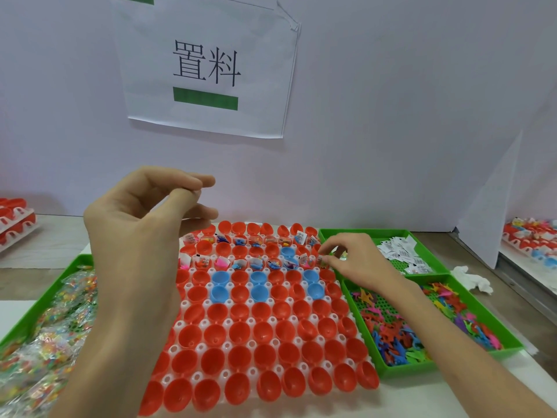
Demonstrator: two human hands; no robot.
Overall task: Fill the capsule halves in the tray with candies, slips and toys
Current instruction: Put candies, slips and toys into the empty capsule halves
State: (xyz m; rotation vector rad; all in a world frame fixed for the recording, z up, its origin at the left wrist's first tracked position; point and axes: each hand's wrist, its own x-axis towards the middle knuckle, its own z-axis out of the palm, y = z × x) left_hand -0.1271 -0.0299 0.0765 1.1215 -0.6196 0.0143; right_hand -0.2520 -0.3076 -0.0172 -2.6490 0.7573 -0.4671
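— Where are the capsule halves (272,334) now?
— In the white tray (272,319) in front of the person, mostly red, a few blue. Two far rows hold slips, toys and candies; the nearer halves are empty.
— And the right hand (352,260)?
— It is low at the tray's right edge, by the second filled row. Its fingertips pinch a small item (324,261); I cannot tell which kind.
— The left hand (141,224)?
— It hangs above the tray's far left corner, fingers curled, thumb meeting the fingertips. I cannot tell if it holds something.
— The supplies?
— Wrapped candies (51,336) are in the left green bin (39,300). Paper slips (398,250) and colourful toys (388,336) are in green bins on the right.
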